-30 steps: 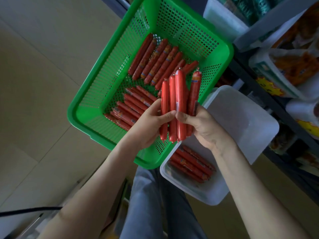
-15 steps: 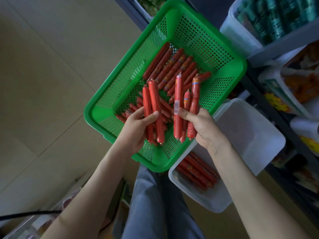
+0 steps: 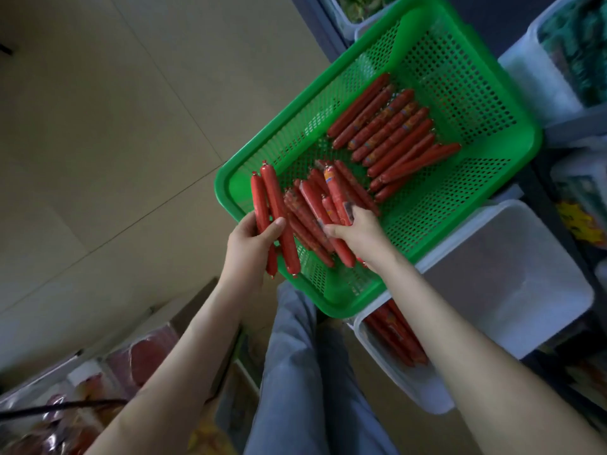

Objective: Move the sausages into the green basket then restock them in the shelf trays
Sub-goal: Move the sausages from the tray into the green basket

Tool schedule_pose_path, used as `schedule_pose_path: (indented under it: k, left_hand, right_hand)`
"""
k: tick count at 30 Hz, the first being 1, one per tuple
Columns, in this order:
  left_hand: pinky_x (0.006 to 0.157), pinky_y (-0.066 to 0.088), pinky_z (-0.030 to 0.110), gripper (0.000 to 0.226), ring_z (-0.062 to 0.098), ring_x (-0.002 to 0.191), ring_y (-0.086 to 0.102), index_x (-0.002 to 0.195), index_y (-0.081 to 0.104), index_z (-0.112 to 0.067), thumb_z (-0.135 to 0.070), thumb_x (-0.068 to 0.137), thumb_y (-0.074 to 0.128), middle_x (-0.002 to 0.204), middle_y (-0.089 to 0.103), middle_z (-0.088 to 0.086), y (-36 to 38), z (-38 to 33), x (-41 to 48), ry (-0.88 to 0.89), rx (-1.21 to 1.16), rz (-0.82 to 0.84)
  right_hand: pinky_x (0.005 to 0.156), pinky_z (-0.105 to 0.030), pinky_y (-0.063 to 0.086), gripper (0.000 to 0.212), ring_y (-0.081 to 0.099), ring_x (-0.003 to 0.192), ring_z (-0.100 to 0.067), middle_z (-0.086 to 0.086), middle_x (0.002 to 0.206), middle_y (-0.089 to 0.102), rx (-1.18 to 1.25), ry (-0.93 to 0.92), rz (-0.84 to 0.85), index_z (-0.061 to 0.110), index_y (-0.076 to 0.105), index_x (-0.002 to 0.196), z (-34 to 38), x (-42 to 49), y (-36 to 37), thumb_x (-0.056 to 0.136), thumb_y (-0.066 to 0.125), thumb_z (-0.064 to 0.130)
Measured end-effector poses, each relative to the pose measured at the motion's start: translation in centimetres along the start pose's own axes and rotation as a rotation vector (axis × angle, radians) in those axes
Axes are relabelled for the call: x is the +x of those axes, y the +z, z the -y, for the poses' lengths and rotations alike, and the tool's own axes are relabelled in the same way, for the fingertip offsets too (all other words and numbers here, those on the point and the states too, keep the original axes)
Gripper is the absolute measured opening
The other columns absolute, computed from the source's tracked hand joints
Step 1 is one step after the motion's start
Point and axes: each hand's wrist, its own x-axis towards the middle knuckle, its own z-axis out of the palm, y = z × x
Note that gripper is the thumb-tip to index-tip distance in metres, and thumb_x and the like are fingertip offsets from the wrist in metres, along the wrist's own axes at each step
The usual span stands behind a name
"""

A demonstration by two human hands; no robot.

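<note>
A green mesh basket (image 3: 466, 90) rests tilted over my lap and a white tray. Inside it a neat row of red sausages (image 3: 391, 133) lies toward the far side, and a second pile (image 3: 308, 211) lies near my hands. My left hand (image 3: 249, 244) grips two sausages (image 3: 276, 218) over the basket's near-left rim. My right hand (image 3: 358, 234) holds a few sausages (image 3: 335, 198) low inside the basket, against the near pile. The white shelf tray (image 3: 512, 290) at the right holds several more sausages (image 3: 394, 336) at its near end, partly hidden under the basket.
Dark shelving with white bins of packaged goods (image 3: 558, 60) runs along the right edge. My legs in grey trousers (image 3: 305, 372) are below the basket. Boxes of packaged food (image 3: 141, 359) sit at lower left, on a beige tiled floor (image 3: 98, 159).
The bunch held upright in both hands has been split. Both hands have lowered, the right into the basket with its sausages, the left toward the near-left rim with two.
</note>
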Motion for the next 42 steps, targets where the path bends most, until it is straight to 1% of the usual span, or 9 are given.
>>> schedule_pose_path:
  k: [3, 8, 20, 26, 28, 30, 35, 38, 42]
  left_hand:
    - [0.047, 0.044, 0.024, 0.011, 0.020, 0.057, 0.057, 0.102, 0.063, -0.012, -0.011, 0.091, 0.061, 0.081, 0.064, 0.010, 0.4, 0.2, -0.5, -0.022, -0.048, -0.002]
    - [0.054, 0.053, 0.027, 0.016, 0.020, 0.072, 0.065, 0.107, 0.062, -0.009, -0.010, 0.091, 0.061, 0.091, 0.068, 0.011, 0.6, 0.3, -0.7, -0.024, -0.088, 0.001]
    - [0.074, 0.058, 0.035, 0.017, 0.021, 0.079, 0.067, 0.109, 0.060, -0.007, -0.005, 0.094, 0.052, 0.093, 0.069, 0.009, 2.7, -0.4, -0.6, -0.052, -0.207, 0.220]
    - [0.088, 0.051, 0.048, 0.025, 0.029, 0.088, 0.061, 0.114, 0.056, -0.006, 0.001, 0.091, 0.050, 0.098, 0.064, 0.016, 5.2, -0.8, -1.3, -0.134, -0.334, 0.380]
    - [0.082, 0.054, 0.044, 0.025, 0.026, 0.084, 0.065, 0.116, 0.056, -0.007, -0.004, 0.091, 0.052, 0.096, 0.065, 0.014, 5.9, -1.0, -1.5, -0.147, -0.337, 0.409]
    - [0.085, 0.053, 0.045, 0.034, 0.026, 0.091, 0.066, 0.120, 0.054, -0.005, -0.014, 0.088, 0.063, 0.100, 0.065, 0.015, 6.5, -1.3, -1.5, -0.147, -0.302, 0.384]
    - [0.079, 0.055, 0.039, 0.058, 0.029, 0.095, 0.064, 0.122, 0.049, 0.000, -0.016, 0.073, 0.076, 0.103, 0.062, 0.018, 6.8, -1.9, -1.2, -0.110, -0.217, 0.259]
    - [0.077, 0.055, 0.036, 0.052, 0.025, 0.091, 0.065, 0.123, 0.047, 0.002, -0.006, 0.079, 0.074, 0.100, 0.063, 0.015, 6.3, -1.8, -0.7, -0.091, -0.192, 0.248]
    - [0.080, 0.056, 0.038, 0.059, 0.029, 0.094, 0.065, 0.124, 0.045, 0.005, -0.010, 0.076, 0.075, 0.105, 0.062, 0.020, 5.6, -1.6, -0.5, -0.075, -0.213, 0.293]
  right_hand:
    - [0.086, -0.037, 0.052, 0.024, 0.065, 0.094, -0.027, -0.005, 0.097, 0.070, -0.148, 0.017, -0.003, 0.011, 0.066, 0.102, -1.0, 0.5, 1.0, 0.078, 0.070, 0.009]
    - [0.085, -0.041, 0.053, 0.025, 0.065, 0.092, -0.027, -0.007, 0.098, 0.070, -0.207, 0.027, 0.007, 0.011, 0.066, 0.103, -0.8, 0.6, 1.2, 0.079, 0.070, 0.010]
    - [0.043, -0.024, 0.039, 0.007, 0.051, 0.049, -0.012, -0.004, 0.067, 0.056, 0.448, -0.044, 0.145, 0.019, 0.052, 0.099, 3.9, -4.9, -2.1, 0.095, 0.053, 0.013]
    - [0.053, -0.026, 0.041, 0.026, 0.053, 0.061, -0.008, 0.013, 0.078, 0.061, 0.332, -0.161, 0.104, 0.025, 0.047, 0.125, 3.9, -6.2, -3.2, 0.099, 0.045, 0.022]
    - [0.083, -0.023, 0.048, 0.039, 0.057, 0.098, -0.003, 0.012, 0.116, 0.059, 0.258, -0.188, 0.120, 0.028, 0.038, 0.139, 3.6, -6.4, -3.1, 0.100, 0.043, 0.027]
    - [0.110, -0.020, 0.023, 0.051, 0.028, 0.134, -0.003, 0.003, 0.149, 0.030, 0.104, -0.229, 0.122, 0.030, 0.023, 0.149, 3.5, -6.6, -2.7, 0.101, 0.040, 0.027]
    - [0.114, -0.024, 0.019, 0.066, 0.024, 0.137, -0.011, 0.000, 0.148, 0.025, 0.009, -0.258, 0.137, 0.032, 0.017, 0.149, 3.8, -7.2, -2.1, 0.094, 0.040, 0.003]
    - [0.110, -0.034, 0.035, 0.072, 0.038, 0.133, -0.008, 0.002, 0.148, 0.034, 0.149, -0.225, 0.091, 0.044, 0.025, 0.145, 3.8, -7.0, -1.8, 0.087, 0.055, 0.012]
    - [0.094, -0.024, 0.049, 0.060, 0.059, 0.110, -0.003, 0.005, 0.125, 0.060, 0.161, -0.209, 0.046, 0.030, 0.042, 0.136, 4.0, -6.7, -2.0, 0.084, 0.069, 0.019]
